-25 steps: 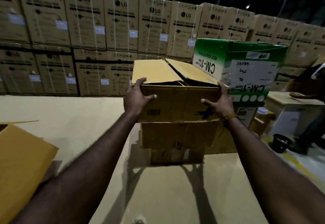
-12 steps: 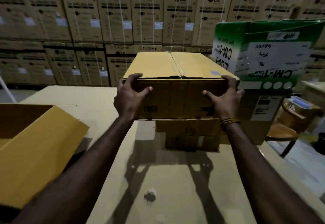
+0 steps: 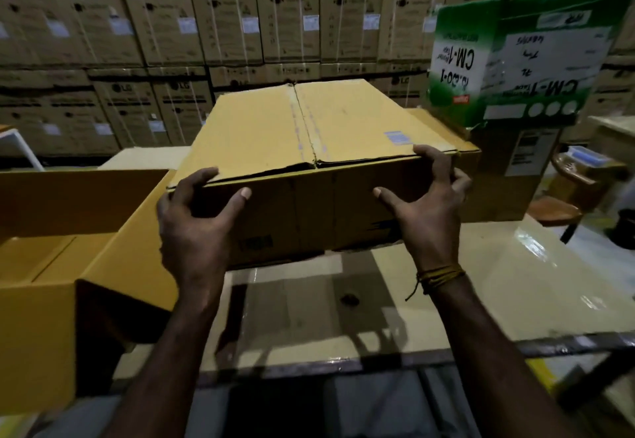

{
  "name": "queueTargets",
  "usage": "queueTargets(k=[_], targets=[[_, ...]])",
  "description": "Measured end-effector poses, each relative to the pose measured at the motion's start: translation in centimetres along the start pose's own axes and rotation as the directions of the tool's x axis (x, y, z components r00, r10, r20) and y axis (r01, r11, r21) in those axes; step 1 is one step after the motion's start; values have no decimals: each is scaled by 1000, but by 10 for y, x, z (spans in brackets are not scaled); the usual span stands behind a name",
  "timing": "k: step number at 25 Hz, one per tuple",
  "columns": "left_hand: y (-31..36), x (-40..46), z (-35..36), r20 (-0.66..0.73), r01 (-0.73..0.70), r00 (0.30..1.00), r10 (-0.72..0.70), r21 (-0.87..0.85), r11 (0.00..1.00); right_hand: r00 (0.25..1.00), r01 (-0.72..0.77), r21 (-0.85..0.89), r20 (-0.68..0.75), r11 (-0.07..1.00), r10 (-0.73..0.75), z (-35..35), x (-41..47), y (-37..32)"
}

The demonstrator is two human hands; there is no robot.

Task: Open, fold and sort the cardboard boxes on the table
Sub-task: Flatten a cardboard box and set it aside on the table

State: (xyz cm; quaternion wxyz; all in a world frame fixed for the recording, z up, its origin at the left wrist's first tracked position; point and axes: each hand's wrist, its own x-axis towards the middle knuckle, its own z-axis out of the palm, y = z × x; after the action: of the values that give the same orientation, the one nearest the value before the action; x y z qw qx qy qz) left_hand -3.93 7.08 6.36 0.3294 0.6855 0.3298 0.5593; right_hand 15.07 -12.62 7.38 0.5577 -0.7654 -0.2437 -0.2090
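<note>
While both hands clamp its near top corners, the closed brown carton [image 3: 302, 159] hangs tilted over the middle of the table [image 3: 515, 283], its near lower edge raised off the glossy top with shadow beneath. Left hand [image 3: 196, 228]: fingers hooked over the top edge at the near-left corner, thumb spread on the front face. Right hand [image 3: 426, 207], thread band at the wrist: fingers curled over the near-right corner, thumb on the front face. Top flaps meet at a centre seam, slightly lifted at the near end. To the left, an open yellow carton [image 3: 86, 255] sits just beside the held one, its raised flap close to the left corner; little room on that side. To the right, the green-and-white CM-1 carton [image 3: 515, 59] stands on a brown carton [image 3: 498, 176], near the held carton's far-right corner. Bare table lies in front, down to the near edge, and at the right. Stacked LG cartons [image 3: 223, 8] fill the background. Against half a second ago: the carton is closer and lower in view, more of its top shows, the lower cartons of the stack are now hidden behind it, and the near table edge has come into view.
</note>
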Motion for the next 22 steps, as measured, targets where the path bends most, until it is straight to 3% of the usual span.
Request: queueTargets(k=[6,11,17,22], targets=[[-2,-60,-105,36,18,999,-15,-67,998,1000,4,56,4,998,-5,-27,-101,-40],[-6,-107,-137,75,54,996,-51,-33,998,1000,8,50,2,999,-8,-54,-156,-37],[-39,-163,-122,186,210,956,-225,100,973,996,-59,-20,66,998,61,-63,-199,27],[-65,-222,-93,346,276,887,-306,134,952,972,-104,-51,205,993,113,-74,-195,107]])
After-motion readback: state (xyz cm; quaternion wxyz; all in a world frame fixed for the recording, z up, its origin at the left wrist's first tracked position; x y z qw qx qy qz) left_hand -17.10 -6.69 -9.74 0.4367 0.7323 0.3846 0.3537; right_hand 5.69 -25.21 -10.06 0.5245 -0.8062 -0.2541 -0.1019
